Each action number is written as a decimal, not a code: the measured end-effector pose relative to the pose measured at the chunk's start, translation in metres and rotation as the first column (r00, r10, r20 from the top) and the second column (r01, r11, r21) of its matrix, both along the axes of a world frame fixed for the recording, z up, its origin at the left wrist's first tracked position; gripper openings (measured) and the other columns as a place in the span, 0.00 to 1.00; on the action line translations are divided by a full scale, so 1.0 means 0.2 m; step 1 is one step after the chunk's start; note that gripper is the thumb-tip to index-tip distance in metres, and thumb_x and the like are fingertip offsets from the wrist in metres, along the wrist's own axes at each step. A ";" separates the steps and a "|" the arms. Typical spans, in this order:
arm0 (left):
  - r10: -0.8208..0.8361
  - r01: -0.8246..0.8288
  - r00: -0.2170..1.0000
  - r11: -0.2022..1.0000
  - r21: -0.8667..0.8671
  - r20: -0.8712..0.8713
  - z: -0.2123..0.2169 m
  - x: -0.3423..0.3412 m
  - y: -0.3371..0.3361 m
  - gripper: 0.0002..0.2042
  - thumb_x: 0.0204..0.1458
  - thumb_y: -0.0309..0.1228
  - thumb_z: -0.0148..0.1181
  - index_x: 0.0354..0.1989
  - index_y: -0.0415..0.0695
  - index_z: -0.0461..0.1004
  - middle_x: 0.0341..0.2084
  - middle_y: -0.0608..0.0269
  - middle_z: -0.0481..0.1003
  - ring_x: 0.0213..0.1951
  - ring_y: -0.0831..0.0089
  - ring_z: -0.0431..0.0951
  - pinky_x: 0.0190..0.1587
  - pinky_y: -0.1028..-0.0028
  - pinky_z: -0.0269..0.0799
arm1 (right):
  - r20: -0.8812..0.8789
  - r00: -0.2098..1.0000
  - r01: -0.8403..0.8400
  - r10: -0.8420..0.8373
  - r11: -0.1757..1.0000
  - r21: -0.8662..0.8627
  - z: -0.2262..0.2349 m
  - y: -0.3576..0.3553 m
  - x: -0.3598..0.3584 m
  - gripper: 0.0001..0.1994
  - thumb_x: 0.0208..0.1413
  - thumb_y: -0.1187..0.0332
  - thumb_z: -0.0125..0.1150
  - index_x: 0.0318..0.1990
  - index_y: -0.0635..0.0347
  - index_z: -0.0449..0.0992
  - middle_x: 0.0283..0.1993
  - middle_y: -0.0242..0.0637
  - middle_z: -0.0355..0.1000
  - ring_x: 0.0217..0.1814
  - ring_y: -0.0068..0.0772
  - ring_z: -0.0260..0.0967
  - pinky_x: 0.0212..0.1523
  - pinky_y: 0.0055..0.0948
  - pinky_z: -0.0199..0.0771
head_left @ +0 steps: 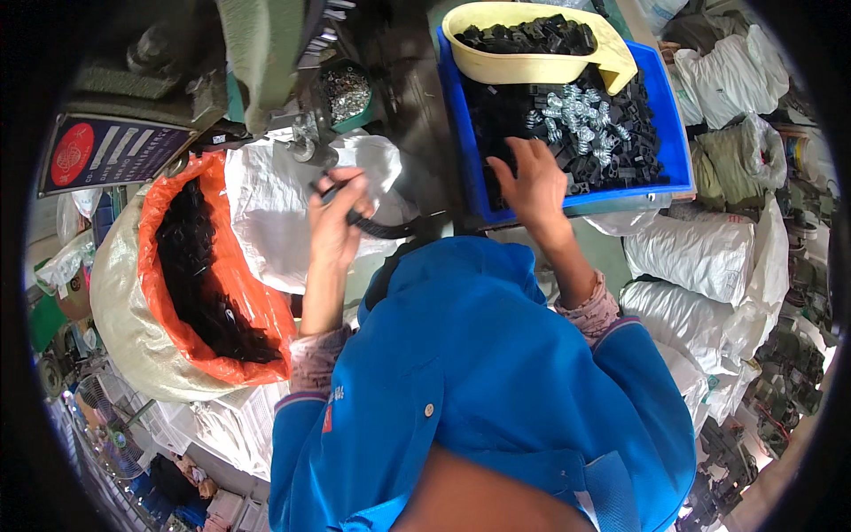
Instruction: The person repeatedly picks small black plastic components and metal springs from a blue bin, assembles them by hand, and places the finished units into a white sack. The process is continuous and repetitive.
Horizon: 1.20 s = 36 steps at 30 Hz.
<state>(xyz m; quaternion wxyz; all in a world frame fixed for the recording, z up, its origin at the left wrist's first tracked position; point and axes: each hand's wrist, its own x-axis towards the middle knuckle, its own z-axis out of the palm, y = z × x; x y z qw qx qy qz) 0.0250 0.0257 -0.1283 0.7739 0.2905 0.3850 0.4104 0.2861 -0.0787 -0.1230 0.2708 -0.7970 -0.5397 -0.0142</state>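
Observation:
My left hand [335, 217] is closed around a black part, with its fingers bent. A curved black strip [383, 230] runs from that hand toward the right; I cannot make out whether it is the same piece. My right hand [536, 182] is over the near left part of a blue bin [581, 201], thumb and fingers apart, holding nothing visible. Beside its fingertips lie small black plastic parts [636, 142] and a heap of shiny metal coil springs [576, 120]. A yellow scoop-shaped tray [519, 69] of black parts rests across the bin's far side.
An open woven sack [120, 306] with an orange liner [266, 301] full of black parts stands at left. Behind my left hand are a machine [257, 53] and a green box of small metal pieces [346, 93]. White sacks [696, 253] are stacked at right.

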 end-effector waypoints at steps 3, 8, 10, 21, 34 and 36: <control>-0.212 0.220 0.973 0.971 0.092 -0.089 0.09 0.29 -0.02 0.08 0.51 0.22 0.63 0.39 0.37 0.75 0.23 0.65 0.75 0.20 0.76 0.73 0.27 0.75 0.69 | -0.020 0.999 0.044 -0.050 0.973 -0.225 -0.11 -0.07 0.16 0.12 0.47 0.64 0.67 0.36 0.57 0.74 0.34 0.44 0.70 0.38 0.50 0.72 0.34 0.45 0.72; -0.465 0.495 0.857 0.863 0.099 -0.223 0.20 0.57 -0.03 0.14 0.53 0.24 0.62 0.49 0.39 0.74 0.34 0.59 0.78 0.28 0.76 0.77 0.26 0.77 0.69 | -0.282 0.959 -0.038 0.018 0.997 -0.064 -0.06 -0.17 0.26 0.12 0.47 0.68 0.65 0.40 0.60 0.76 0.35 0.47 0.70 0.38 0.53 0.71 0.37 0.45 0.73; -0.468 0.467 0.877 0.883 -0.038 -0.105 0.24 0.67 -0.03 0.16 0.55 0.26 0.61 0.52 0.38 0.72 0.37 0.57 0.79 0.31 0.75 0.78 0.25 0.78 0.69 | -0.520 0.848 -0.114 0.099 0.993 0.002 0.05 -0.22 0.30 0.15 0.49 0.76 0.62 0.46 0.62 0.76 0.38 0.43 0.72 0.39 0.41 0.73 0.39 0.35 0.74; -0.591 0.576 0.798 0.806 -0.139 -0.119 0.16 0.73 -0.03 0.14 0.53 0.27 0.64 0.48 0.38 0.75 0.41 0.57 0.80 0.40 0.67 0.81 0.35 0.73 0.75 | -0.552 0.805 -0.168 0.216 0.976 0.136 0.07 -0.16 0.40 0.11 0.51 0.80 0.62 0.43 0.61 0.80 0.34 0.36 0.74 0.37 0.28 0.75 0.36 0.26 0.74; -0.387 0.386 0.922 0.922 0.023 0.027 0.08 0.61 -0.16 0.19 0.53 0.19 0.60 0.53 0.41 0.70 0.42 0.53 0.78 0.43 0.64 0.79 0.42 0.72 0.75 | 0.199 0.935 -0.203 0.295 0.901 -0.384 -0.21 -0.02 0.29 0.05 0.46 0.68 0.62 0.24 0.58 0.78 0.36 0.40 0.68 0.42 0.43 0.71 0.33 0.42 0.75; -0.372 0.374 0.927 0.924 0.079 -0.037 0.08 0.59 -0.17 0.18 0.52 0.19 0.62 0.52 0.39 0.72 0.41 0.59 0.78 0.43 0.71 0.79 0.46 0.74 0.74 | 0.163 0.947 -0.201 0.276 0.907 -0.371 -0.21 -0.03 0.30 0.05 0.45 0.69 0.61 0.23 0.59 0.77 0.37 0.40 0.68 0.43 0.44 0.71 0.33 0.43 0.75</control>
